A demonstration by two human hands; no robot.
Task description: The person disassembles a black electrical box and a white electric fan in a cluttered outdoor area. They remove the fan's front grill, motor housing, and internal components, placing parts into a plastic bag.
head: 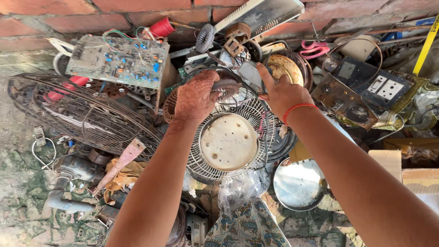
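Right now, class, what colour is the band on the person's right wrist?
Red-orange: a thin band around the right wrist, shown clearly in the head view.

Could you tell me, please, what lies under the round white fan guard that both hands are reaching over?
Under the white fan guard a crumpled clear plastic bag and a dark round part stick out. Whatever lies beneath its middle is covered.

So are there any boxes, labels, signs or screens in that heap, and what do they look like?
Cardboard box: right side, beside the person's right forearm; tan, plain, rectangular.
Second cardboard box: far right edge, just below the first; tan, with a corrugated edge.
Yellow strip: top right corner, slanting; narrow, with dark print.
Clear plastic bag: below the round white fan grille; crumpled.
No screens show.
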